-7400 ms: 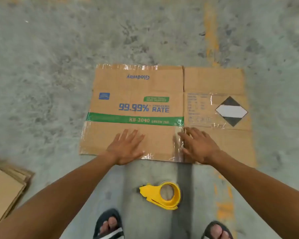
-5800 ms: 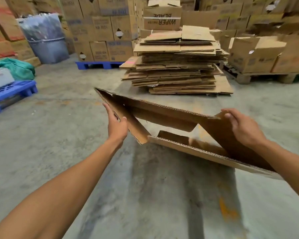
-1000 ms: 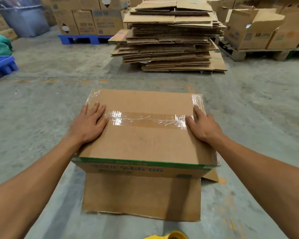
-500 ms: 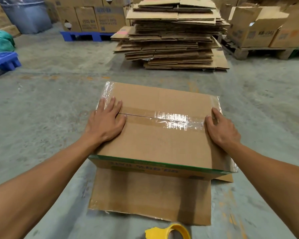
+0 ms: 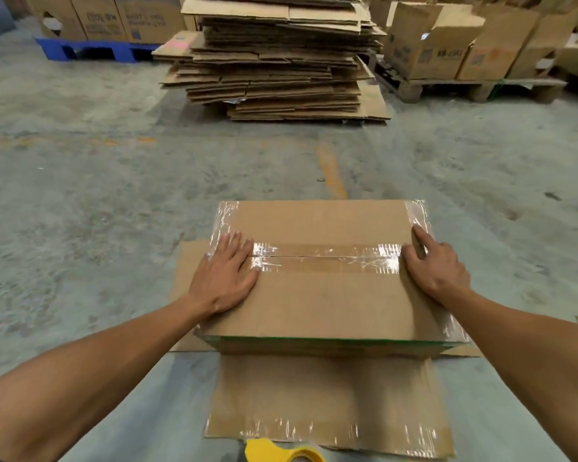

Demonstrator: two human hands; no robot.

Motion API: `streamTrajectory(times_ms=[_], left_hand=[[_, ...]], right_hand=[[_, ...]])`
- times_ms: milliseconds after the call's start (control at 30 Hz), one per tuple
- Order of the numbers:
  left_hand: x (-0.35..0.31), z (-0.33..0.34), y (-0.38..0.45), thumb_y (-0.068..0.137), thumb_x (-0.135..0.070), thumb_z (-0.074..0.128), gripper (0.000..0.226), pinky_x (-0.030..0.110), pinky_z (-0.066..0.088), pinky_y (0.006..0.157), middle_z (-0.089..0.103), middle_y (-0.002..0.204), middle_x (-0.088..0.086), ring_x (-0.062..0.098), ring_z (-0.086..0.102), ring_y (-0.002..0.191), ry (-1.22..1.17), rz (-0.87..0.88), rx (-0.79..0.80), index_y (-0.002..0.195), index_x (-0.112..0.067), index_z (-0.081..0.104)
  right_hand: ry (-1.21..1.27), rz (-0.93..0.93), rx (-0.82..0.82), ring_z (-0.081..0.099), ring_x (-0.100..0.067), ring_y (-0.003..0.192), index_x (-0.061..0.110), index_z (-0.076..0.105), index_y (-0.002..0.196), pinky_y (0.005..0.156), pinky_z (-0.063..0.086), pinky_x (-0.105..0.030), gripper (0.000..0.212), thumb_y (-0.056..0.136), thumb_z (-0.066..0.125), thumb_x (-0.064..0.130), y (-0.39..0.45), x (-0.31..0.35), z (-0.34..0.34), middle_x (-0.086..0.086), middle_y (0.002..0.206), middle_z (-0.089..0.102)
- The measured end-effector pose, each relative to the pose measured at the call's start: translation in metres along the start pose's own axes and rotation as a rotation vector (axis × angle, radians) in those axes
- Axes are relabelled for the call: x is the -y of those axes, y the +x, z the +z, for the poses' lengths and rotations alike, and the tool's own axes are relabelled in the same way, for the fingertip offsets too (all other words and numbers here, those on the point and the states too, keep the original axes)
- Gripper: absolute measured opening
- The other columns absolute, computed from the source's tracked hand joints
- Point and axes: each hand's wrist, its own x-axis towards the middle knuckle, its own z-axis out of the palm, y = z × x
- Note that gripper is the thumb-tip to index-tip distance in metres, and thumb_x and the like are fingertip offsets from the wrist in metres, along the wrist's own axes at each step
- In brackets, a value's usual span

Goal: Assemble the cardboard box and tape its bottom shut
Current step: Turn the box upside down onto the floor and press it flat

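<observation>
Cardboard box (image 5: 324, 295): brown corrugated, set on the concrete floor (image 5: 80, 211) with its bottom turned upward. The two bottom flaps are seen closed, meeting at a centre seam that runs from left to right. Clear tape (image 5: 324, 258) is seen along that seam, wrinkled and shiny, and more glossy film is wrapped over the far corners and the right edge. A green printed band is visible along the near top edge. The other flaps are splayed flat on the floor beneath; the near one carries shiny tape remnants.

Left hand (image 5: 222, 278): laid flat on the left end of the seam, grip apart, fingers straight.

Right hand (image 5: 434, 268): rested at the right end of the seam, fingers loosely bent over the box edge, nothing clasped.

Yellow tape dispenser (image 5: 281, 452): on the floor by the near flap, partly cut off.

Stack of flattened cartons (image 5: 274, 61): well beyond the box.
</observation>
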Motion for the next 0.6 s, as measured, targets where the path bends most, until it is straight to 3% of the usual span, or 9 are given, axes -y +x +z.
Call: streamTrajectory(times_ms=[333,600], left_hand=[[0.040,0.005,0.007,0.096,-0.058,0.027,0.066,0.056,0.016,0.117,0.004,0.165,-0.006,0.014,-0.001,0.152,0.048,-0.064,0.022,0.155,-0.032,0.014],[0.043,0.009,0.002,0.097,-0.059,0.017,0.066,0.056,0.016,0.116,-0.003,0.165,-0.007,0.014,-0.007,0.151,0.121,-0.043,0.035,0.156,-0.031,0.007]], right_hand=[[-0.080,-0.048,0.203,0.049,-0.049,0.119,0.045,0.015,0.150,0.101,0.036,-0.051,0.061,0.093,0.025,0.063,0.002,0.025,0.044,-0.020,0.139,0.037],[-0.139,-0.046,0.172,0.041,-0.046,0.123,0.041,0.007,0.152,0.102,0.033,-0.054,0.061,0.095,0.016,0.060,-0.004,0.028,0.056,-0.026,0.137,0.035]])
